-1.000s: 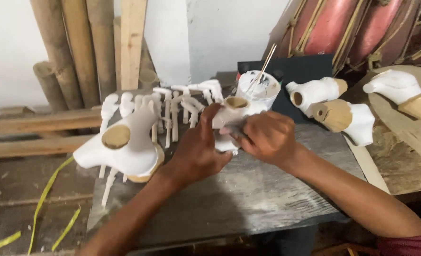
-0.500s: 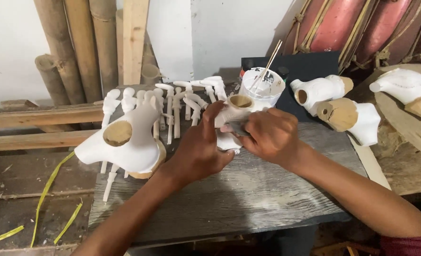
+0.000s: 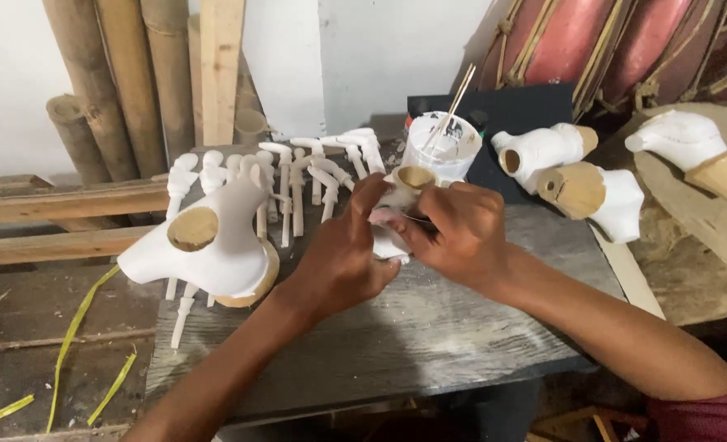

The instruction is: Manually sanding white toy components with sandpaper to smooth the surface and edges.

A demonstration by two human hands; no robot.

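Both forearms are bare down to the left hand [image 3: 339,262] and right hand [image 3: 457,237]; a dark red sleeve [image 3: 699,417] covers the right upper arm.

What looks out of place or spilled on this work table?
Nothing is clearly spilled or broken. The white-painted piece sits held between the left hand and right hand. Only the paint cup looks messy, smeared white, with sticks leaning out of it.

Grey wooden bench [image 3: 429,344] carries white carved pieces [image 3: 208,245] and a paint cup [image 3: 441,147].
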